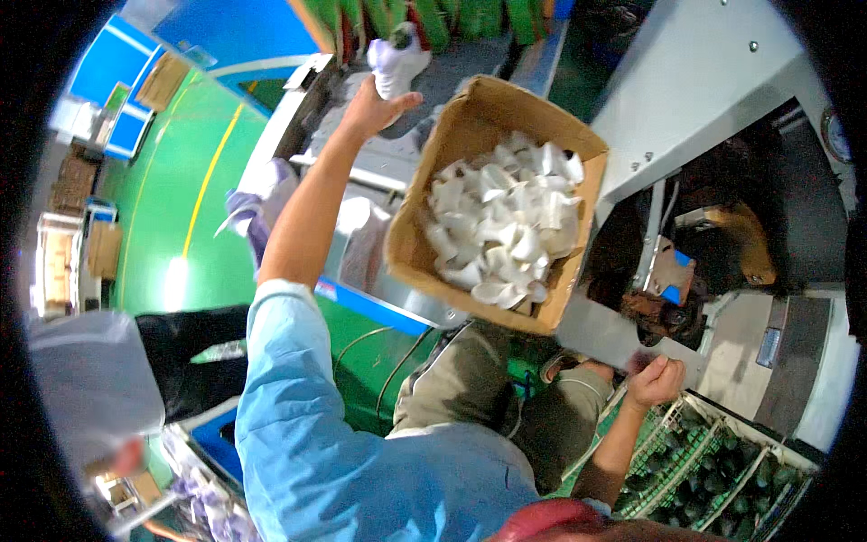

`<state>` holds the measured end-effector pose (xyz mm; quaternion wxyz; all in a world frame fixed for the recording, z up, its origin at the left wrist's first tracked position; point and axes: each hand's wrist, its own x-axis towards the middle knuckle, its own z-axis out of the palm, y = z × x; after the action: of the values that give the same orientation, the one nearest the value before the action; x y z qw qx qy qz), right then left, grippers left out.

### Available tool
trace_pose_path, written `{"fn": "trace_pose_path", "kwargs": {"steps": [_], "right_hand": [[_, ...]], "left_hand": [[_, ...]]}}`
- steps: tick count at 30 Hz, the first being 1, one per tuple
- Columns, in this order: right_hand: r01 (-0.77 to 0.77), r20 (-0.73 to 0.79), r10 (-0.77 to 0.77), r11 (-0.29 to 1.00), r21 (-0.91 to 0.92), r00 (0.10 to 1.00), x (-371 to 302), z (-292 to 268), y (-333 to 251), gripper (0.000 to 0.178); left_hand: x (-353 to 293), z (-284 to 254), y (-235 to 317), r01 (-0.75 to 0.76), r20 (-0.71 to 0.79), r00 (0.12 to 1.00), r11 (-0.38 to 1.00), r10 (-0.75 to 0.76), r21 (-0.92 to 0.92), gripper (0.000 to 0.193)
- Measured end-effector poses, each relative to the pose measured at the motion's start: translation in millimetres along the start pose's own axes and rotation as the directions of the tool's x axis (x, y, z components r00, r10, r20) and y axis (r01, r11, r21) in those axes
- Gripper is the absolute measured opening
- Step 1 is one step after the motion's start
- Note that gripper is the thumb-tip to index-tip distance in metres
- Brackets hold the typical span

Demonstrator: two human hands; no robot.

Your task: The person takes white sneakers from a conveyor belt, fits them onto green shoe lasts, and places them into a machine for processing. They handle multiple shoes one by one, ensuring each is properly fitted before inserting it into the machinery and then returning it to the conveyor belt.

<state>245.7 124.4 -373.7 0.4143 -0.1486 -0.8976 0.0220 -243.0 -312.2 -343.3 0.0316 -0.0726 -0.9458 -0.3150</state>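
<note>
My left hand (368, 110) reaches far forward over the grey work surface, its thumb out to the right. Its fingers are around the lower end of a white, lavender-tinged bundle (396, 69) with a dark green top; its exact kind does not show. Between my arms stands an open cardboard box (411, 226) holding many curved white pieces (510, 217). My right hand (657, 381) is closed at the front edge of the machine, beside a light metal plate (601, 336). A small dark reddish blur shows at its fingertips; what it holds cannot be made out.
A grey machine (695, 99) with a dark opening rises at the right. Below it sits a green crate (668, 461) of dark rounded pieces. Green upright parts (433, 23) line the far edge. Another person (95, 379) is at the left, near lavender-white bundles (212, 497).
</note>
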Motion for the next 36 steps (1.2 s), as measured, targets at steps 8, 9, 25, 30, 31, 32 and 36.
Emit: {"fn": "trace_pose_path", "kwargs": {"steps": [8,9,25,30,31,32,36], "right_hand": [[-0.018,-0.023,0.019,0.999,0.044,1.0,6.5,3.6,2.9,0.04],[0.004,-0.027,-0.003,0.999,0.042,1.0,11.8,1.7,-0.2,0.038],[-0.469,0.442,-0.273,-0.771,0.43,0.855,-7.8,-73.8,-220.3,0.086],[-0.669,0.588,-0.451,-0.711,0.217,0.671,-28.8,-104.8,-211.5,0.082],[-0.689,0.61,-0.453,-0.689,0.224,0.651,-34.1,-109.1,-206.1,0.081],[-0.711,0.626,-0.459,-0.664,0.229,0.63,-39.1,-110.8,-201.4,0.08],[-0.772,0.708,-0.434,-0.584,0.25,0.558,-58.2,-122.4,-182.6,0.077]], "left_hand": [[62.6,61.0,-14.5,0.197,-0.26,0.955,0.959,-0.141,0.202,0.083],[58.7,42.5,-10.7,0.248,-0.158,0.964,0.94,-0.215,0.233,0.081],[-452.3,-82.4,127.2,0.166,0.172,0.984,0.114,0.047,-0.98,0.091],[-505.0,-50.8,170.6,0.377,0.297,0.923,-0.412,0.246,-0.829,0.106],[-505.2,-51.2,171.8,0.434,0.279,0.888,-0.467,0.366,-0.77,0.107],[-505.8,-41.7,160.3,0.496,0.319,0.851,-0.441,0.417,-0.748,0.108],[-512.7,-6.0,140.1,0.704,0.615,0.637,-0.026,0.464,-0.71,0.119]]}}
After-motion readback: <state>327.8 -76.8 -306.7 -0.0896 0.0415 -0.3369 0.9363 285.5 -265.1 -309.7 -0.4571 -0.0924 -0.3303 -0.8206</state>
